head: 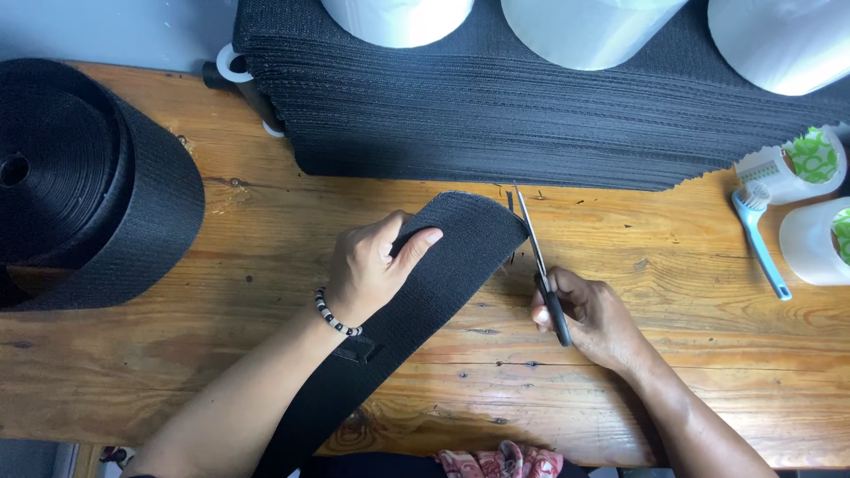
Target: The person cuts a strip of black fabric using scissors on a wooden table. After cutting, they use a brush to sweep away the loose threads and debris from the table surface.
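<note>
A wide black webbing strip [425,292] runs from the table's near edge up to the middle of the wooden table [266,221]. My left hand [372,265], with a beaded bracelet at the wrist, grips the strip near its far end, thumb on top. My right hand [589,319] holds black-handled scissors [540,265], their blades pointing away from me along the strip's cut end.
A tall stack of cut black webbing pieces [531,115] lies across the back, with white rolls [584,26] on top. A big black webbing roll [80,177] stands at the left. At the right are white containers [810,239] and a blue-handled brush [761,239].
</note>
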